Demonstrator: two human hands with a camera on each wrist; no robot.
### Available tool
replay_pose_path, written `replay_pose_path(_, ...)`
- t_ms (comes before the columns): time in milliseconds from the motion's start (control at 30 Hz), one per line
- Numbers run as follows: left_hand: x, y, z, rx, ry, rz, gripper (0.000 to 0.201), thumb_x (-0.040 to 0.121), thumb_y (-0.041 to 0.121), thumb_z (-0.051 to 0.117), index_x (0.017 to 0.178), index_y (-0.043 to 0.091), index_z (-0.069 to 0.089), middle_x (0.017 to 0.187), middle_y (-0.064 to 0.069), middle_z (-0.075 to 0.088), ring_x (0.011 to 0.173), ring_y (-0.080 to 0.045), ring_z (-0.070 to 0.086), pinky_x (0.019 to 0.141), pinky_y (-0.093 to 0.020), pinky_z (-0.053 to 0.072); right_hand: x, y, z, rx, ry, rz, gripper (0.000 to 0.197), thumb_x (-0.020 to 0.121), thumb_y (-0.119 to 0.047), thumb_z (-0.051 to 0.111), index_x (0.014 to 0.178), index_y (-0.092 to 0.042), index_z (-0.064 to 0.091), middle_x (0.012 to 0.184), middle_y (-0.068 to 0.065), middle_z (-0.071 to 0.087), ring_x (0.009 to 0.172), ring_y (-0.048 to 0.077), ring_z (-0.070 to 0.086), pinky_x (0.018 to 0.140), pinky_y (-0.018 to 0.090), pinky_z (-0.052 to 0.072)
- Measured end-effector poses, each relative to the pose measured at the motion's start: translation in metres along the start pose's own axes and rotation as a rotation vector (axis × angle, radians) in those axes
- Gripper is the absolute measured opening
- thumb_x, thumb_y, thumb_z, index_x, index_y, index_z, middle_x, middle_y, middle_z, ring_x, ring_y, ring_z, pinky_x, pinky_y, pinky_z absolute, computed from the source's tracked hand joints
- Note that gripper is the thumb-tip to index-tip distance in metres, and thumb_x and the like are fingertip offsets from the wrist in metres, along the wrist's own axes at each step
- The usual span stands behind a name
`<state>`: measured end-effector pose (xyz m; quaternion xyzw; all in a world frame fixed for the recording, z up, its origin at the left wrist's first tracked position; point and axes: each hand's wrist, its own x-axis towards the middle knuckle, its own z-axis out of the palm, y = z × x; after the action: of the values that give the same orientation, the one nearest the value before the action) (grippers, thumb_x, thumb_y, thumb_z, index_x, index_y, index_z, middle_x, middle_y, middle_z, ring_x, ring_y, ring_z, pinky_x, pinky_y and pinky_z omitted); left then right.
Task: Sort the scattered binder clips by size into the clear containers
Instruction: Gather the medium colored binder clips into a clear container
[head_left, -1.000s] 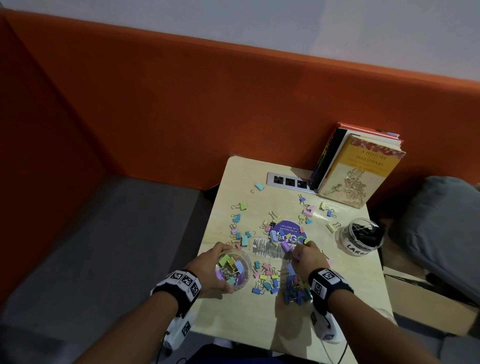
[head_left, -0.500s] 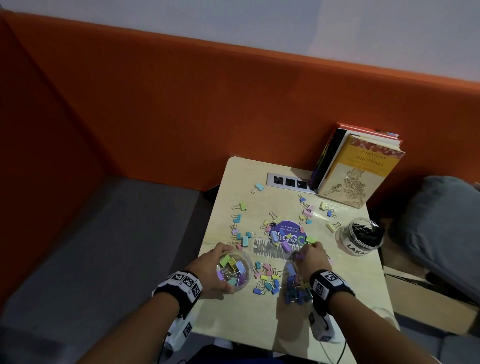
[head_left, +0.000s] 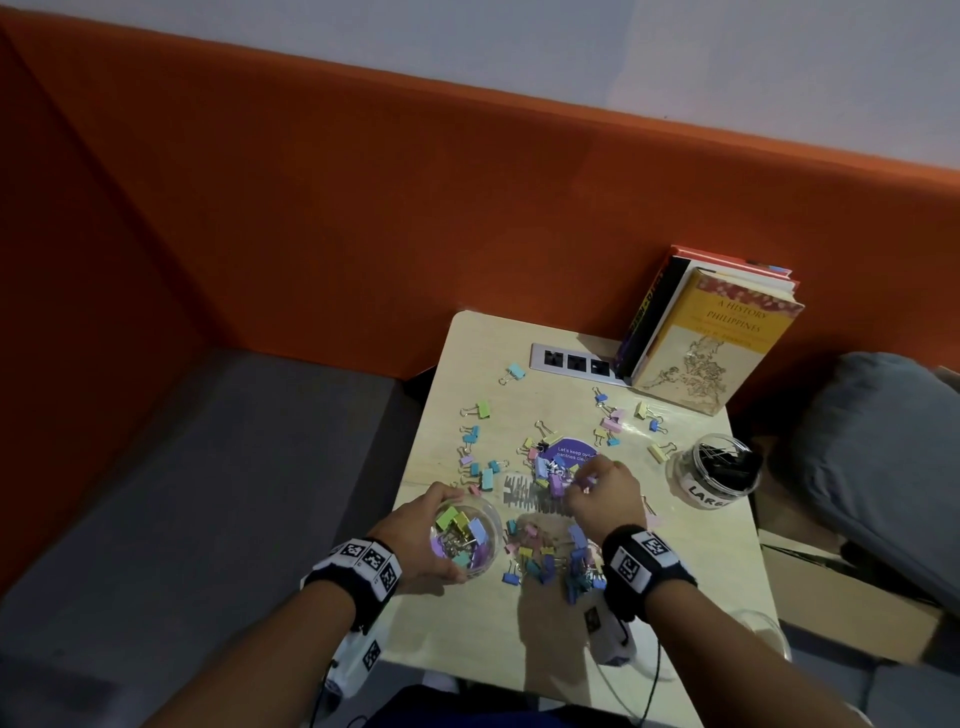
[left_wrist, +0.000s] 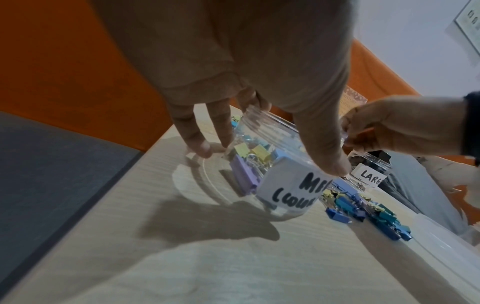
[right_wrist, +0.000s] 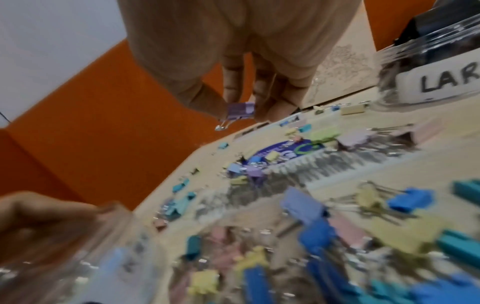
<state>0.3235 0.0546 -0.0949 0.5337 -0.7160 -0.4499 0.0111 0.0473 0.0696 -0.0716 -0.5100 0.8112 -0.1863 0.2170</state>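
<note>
My left hand (head_left: 423, 540) (left_wrist: 259, 127) grips a clear jar (head_left: 466, 538) (left_wrist: 272, 164) tilted on the table, labelled in black marker and holding several pastel clips. My right hand (head_left: 597, 499) (right_wrist: 239, 107) pinches a purple binder clip (right_wrist: 240, 111) between thumb and fingers, just above the table. Pastel binder clips lie scattered (head_left: 483, 467) and heaped (head_left: 550, 558) (right_wrist: 324, 226) between my hands. A second clear jar (head_left: 714, 470) (right_wrist: 428, 67) (left_wrist: 369, 172) marked "LARGE" holds black clips at the right.
Books (head_left: 711, 332) lean against the orange partition at the table's far right. A socket strip (head_left: 574, 358) is set into the table (head_left: 457, 634) beside them. A round purple sticker (head_left: 566, 454) sits mid-table. A grey cushion (head_left: 883, 457) lies right of the table.
My right hand has lifted slightly from the pile near the purple sticker, now with a purple clip pinched. The left hand and its jar have hardly moved.
</note>
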Motion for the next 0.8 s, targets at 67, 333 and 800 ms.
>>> replay_pose_path(67, 0.0, 0.0, 0.0, -0.002, -0.001, 0.001, 0.096, 0.053, 0.041, 0.094, 0.128, 0.047, 0.034, 0.123, 0.015, 0.058, 0.107, -0.009, 0.061, 0.093, -0.033, 0.055, -0.004, -0.015, 0.0, 0.083, -0.056, -0.106, 0.011, 0.078, -0.021, 0.069, 0.084, -0.023, 0.06, 0.093, -0.002, 0.056, 0.082, 0.015, 0.057, 0.071, 0.027, 0.046)
replay_pose_path(333, -0.001, 0.001, -0.001, -0.009, -0.001, 0.009, 0.095, 0.054, 0.038, 0.094, 0.128, 0.046, 0.034, 0.122, 0.016, 0.06, 0.105, -0.008, 0.063, 0.092, -0.031, 0.055, -0.022, -0.035, 0.014, 0.036, -0.506, -0.355, 0.021, 0.084, -0.024, 0.073, 0.103, -0.027, 0.067, 0.108, -0.014, 0.055, 0.083, 0.0, 0.058, 0.058, 0.011, 0.039)
replay_pose_path(800, 0.0, 0.001, -0.001, -0.011, -0.011, -0.014, 0.098, 0.051, 0.041, 0.095, 0.126, 0.051, 0.033, 0.12, 0.022, 0.056, 0.104, -0.005, 0.061, 0.088, -0.028, 0.057, 0.02, 0.088, -0.015, -0.324, -0.089, 0.288, 0.04, 0.091, -0.038, 0.057, 0.125, -0.018, 0.055, 0.133, 0.018, 0.046, 0.113, 0.039, 0.054, 0.096, 0.039, 0.047)
